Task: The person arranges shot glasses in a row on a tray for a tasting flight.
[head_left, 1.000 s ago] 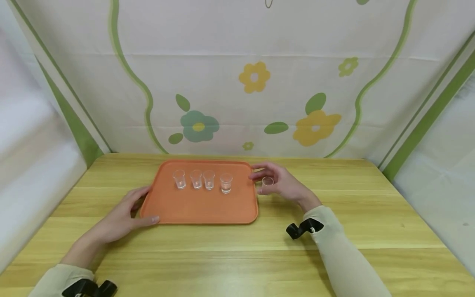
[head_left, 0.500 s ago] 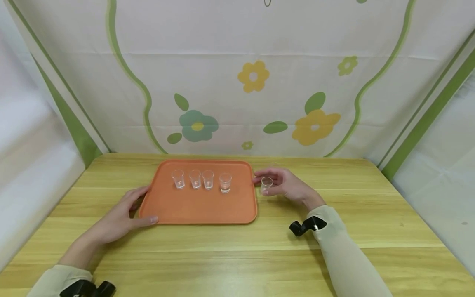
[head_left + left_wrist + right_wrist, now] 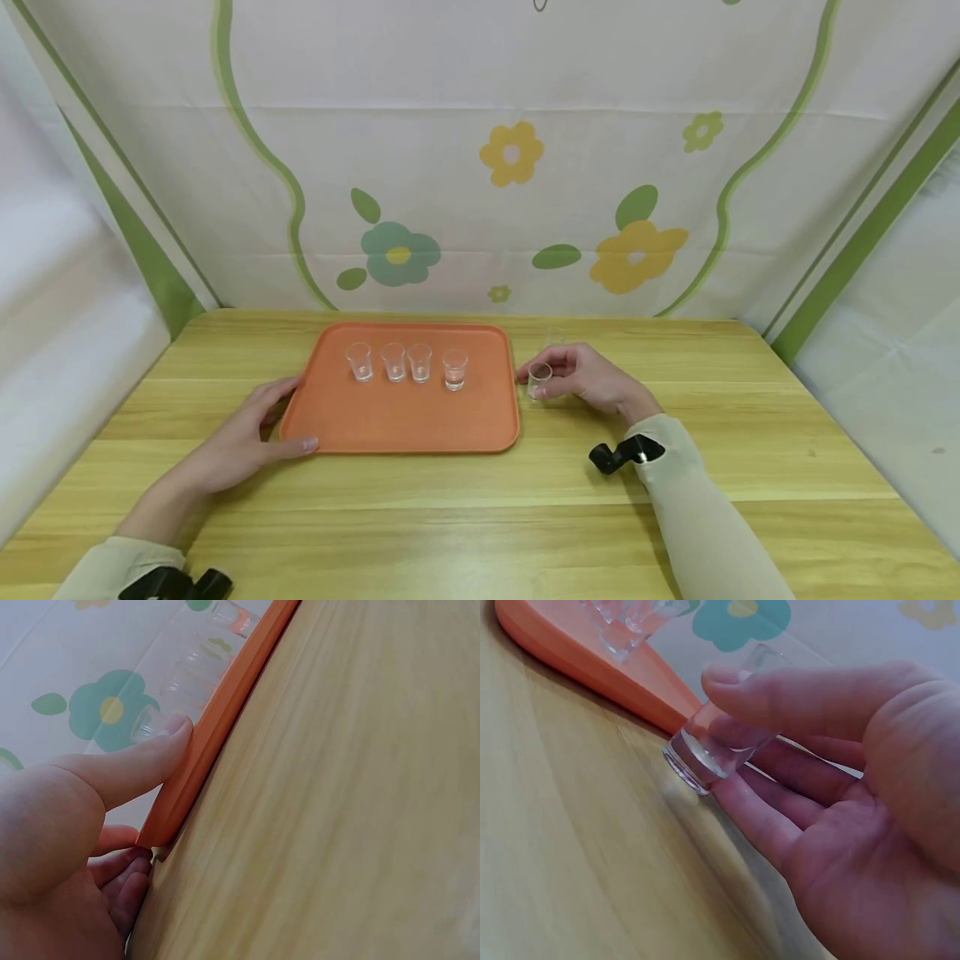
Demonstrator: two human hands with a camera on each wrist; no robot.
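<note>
An orange tray (image 3: pixel 397 425) lies on the table, bearing several small clear shot glasses (image 3: pixel 420 363) in a row. At its left end my left hand (image 3: pixel 236 446) holds the corner; in the left wrist view the thumb (image 3: pixel 161 746) is over the rim and the fingertips are at the tray's underside. My right hand (image 3: pixel 600 382) pinches another shot glass (image 3: pixel 709 746) between thumb and fingers, just outside the tray's right edge. That glass is upright and close over the table in the head view. The far fingers are partly hidden behind it.
Behind the right hand, one more clear glass (image 3: pixel 555 335) shows faintly. The wooden table (image 3: pixel 480 525) runs back to a flower-printed cloth wall (image 3: pixel 450 75), with cloth at both sides too.
My right hand has moved slightly toward me and down with the shot glass, and its fingers have drawn in around it. The left hand stays at the tray's corner.
</note>
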